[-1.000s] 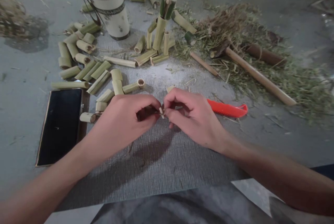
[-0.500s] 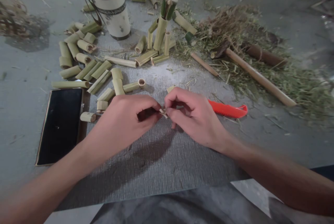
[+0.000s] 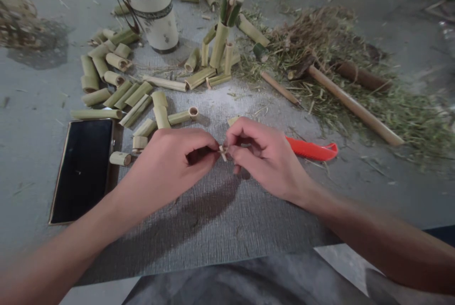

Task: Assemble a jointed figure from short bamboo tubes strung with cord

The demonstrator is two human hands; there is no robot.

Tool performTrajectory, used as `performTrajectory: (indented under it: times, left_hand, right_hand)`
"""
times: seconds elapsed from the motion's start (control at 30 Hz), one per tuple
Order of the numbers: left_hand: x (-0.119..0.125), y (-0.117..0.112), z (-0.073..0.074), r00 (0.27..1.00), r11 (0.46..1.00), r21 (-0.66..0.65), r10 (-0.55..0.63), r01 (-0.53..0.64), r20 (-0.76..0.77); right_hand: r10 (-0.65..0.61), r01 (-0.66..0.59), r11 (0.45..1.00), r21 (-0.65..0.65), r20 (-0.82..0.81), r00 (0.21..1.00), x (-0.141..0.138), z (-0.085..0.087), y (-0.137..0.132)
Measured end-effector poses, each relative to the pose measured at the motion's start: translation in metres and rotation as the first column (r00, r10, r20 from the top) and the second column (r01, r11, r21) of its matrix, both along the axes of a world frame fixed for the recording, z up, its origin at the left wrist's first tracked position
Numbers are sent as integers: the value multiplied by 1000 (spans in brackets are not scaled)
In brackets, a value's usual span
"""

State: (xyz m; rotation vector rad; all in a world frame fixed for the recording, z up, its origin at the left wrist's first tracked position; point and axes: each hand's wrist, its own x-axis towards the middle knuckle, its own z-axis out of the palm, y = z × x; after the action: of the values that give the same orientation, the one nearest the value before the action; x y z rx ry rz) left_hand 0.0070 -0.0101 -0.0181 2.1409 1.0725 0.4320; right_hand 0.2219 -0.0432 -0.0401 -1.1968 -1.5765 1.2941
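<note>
Between my two hands is a small pale piece point(image 3: 222, 152), made of what look like crossed slivers of bamboo. My left hand point(image 3: 177, 163) is closed, its thumb and forefinger pinching the left side of this piece. From the other side, the thumb and fingertips of my right hand point(image 3: 263, 158) pinch it too. Both hands are just above the grey table point(image 3: 199, 243). A red plastic-handled tool point(image 3: 313, 149) lies beyond my right hand, partly covered by it. Short cut bamboo tubes point(image 3: 161, 111) lie just past my left hand.
A black phone point(image 3: 82, 167) lies at the left. Behind stand a patterned white cup point(image 3: 159, 30) and an upright bamboo figure point(image 3: 220, 44). At the right, a hammer-like tool with a wooden handle point(image 3: 355, 106) rests on green shavings point(image 3: 415, 125), near a thin wooden-handled tool point(image 3: 280, 88).
The small pale piece has turned slightly between my fingertips, and its crossed shape shows more plainly. Both hands keep their pinch and have barely moved.
</note>
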Motion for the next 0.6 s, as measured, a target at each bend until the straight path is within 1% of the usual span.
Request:
performTrajectory:
  times: [0.33, 0.5, 0.6]
  left_hand:
    - [-1, 1, 0, 1000, 1000, 5, -6, 6, 3]
    - [0, 1, -2, 1000, 1000, 25, -16, 16, 17]
    - [0, 1, -2, 999, 999, 29, -22, 21, 29]
  right_hand:
    - [-3, 2, 1000, 23, 6, 1000, 1, 0, 1]
    - [-15, 14, 999, -48, -26, 1000, 3, 1, 0]
    - [-32, 32, 998, -47, -6, 999, 4, 2, 0]
